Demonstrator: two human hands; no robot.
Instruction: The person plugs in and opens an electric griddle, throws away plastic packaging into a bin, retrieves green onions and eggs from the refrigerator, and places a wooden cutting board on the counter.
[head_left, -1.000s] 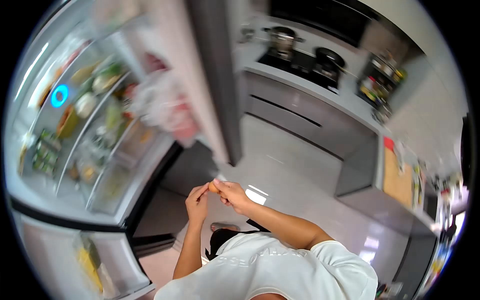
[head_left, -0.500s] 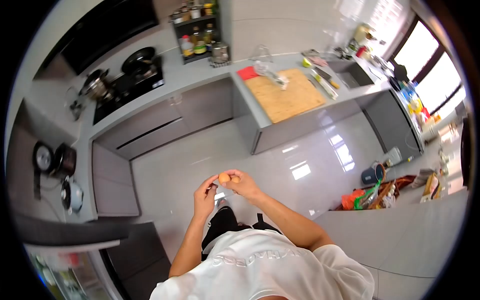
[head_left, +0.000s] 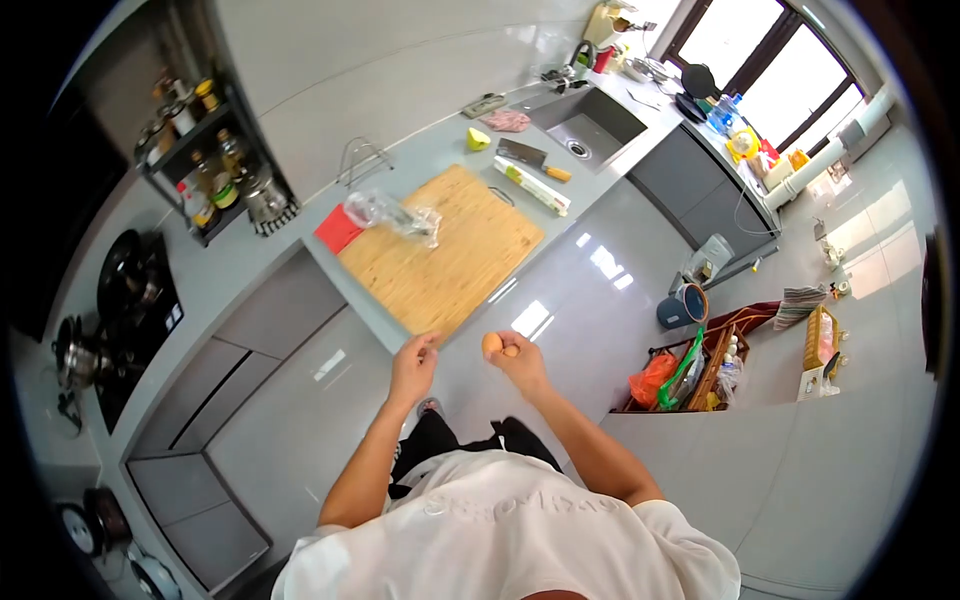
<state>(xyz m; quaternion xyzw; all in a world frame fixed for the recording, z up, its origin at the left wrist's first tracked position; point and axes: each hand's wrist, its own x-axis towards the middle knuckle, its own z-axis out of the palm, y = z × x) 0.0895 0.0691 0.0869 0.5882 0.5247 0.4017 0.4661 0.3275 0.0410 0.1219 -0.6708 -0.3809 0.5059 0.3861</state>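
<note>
My right hand (head_left: 524, 366) is closed around two brown eggs, one egg (head_left: 491, 343) sticking out past the fingertips and the other egg (head_left: 511, 351) tucked against the fingers. To its left, apart from the eggs, my left hand (head_left: 411, 368) has its fingers curled together; whether anything is inside them is hidden. Just beyond the left hand, in the view, lies the near corner of a wooden cutting board (head_left: 455, 255) on the counter. A crumpled clear plastic bag (head_left: 395, 216) rests on the board's far left part, near a red sheet (head_left: 338, 229).
A cleaver (head_left: 530, 155) and a long white-green box (head_left: 531, 188) lie right of the board, before the sink (head_left: 590, 130). The stove (head_left: 145, 330) and a spice rack (head_left: 205, 150) are left. A bin (head_left: 682, 306) and a wooden crate (head_left: 715, 365) stand at right.
My view has swung right and nearer to the cutting board. My hands have parted: the left fingers, earlier against an egg, are now away from it. Both eggs stay in my right hand.
</note>
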